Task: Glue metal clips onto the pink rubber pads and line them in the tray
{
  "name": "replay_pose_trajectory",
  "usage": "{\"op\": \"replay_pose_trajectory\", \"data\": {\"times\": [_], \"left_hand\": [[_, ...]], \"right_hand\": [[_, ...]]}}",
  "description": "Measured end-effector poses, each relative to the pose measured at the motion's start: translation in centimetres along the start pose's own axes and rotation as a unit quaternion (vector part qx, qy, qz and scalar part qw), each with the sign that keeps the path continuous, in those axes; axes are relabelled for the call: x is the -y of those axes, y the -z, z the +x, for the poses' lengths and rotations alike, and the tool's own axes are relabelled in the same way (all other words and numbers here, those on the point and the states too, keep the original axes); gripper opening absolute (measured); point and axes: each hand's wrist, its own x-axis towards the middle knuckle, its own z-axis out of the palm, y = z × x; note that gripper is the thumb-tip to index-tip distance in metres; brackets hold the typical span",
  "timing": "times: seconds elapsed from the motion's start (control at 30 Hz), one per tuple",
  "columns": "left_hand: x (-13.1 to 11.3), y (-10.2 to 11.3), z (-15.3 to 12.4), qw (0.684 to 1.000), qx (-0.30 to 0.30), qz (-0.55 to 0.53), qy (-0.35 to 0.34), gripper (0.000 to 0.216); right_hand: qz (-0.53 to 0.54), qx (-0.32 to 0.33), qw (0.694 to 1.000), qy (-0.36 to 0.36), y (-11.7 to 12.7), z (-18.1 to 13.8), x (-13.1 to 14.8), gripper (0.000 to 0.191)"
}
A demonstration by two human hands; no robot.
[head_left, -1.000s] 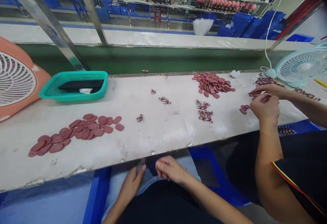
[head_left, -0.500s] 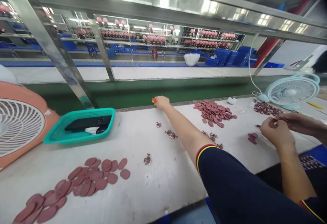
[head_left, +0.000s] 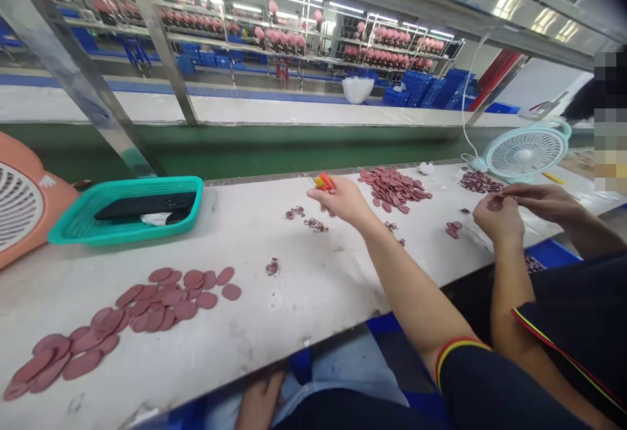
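Observation:
My right hand [head_left: 343, 200] reaches out over the white worktable [head_left: 304, 286], its fingers pinched together at the tips; what they hold is too small to make out. Just beside it lie small patterned pieces [head_left: 313, 224], and one more piece [head_left: 272, 266] lies nearer to me. A spread of flat reddish oval pieces [head_left: 147, 306] covers the table's left front. My left hand [head_left: 259, 400] rests low on my lap below the table edge, and its fingers are mostly hidden.
A teal basket [head_left: 73, 227] with a dark item stands at the left, next to an orange fan [head_left: 19, 208]. A second oval pile [head_left: 392, 188] and a pale blue fan [head_left: 524, 152] are at the right. A co-worker's hands [head_left: 494, 217] work there. A green conveyor [head_left: 294, 146] runs behind.
My right hand went from my lap to the table's far edge, then drew back toward the middle with its fingers pinched. My view tilted down again.

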Motion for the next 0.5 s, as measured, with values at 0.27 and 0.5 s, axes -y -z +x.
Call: {"op": "replay_pose_trajectory", "data": {"times": [0.27,0.5], "left_hand": [[0.8,-0.8,0.7,0.999,-0.003,-0.016,0.034,0.050],[0.0,-0.8,0.0,0.999,0.006,0.043,0.028,0.046]], "right_hand": [[0.233,0.222,0.942,-0.096,-11.4,-17.3,-6.1,0.030],[0.303,0.251,0.874,-0.286,-19.2,-16.1,-11.2,0.030]]}}
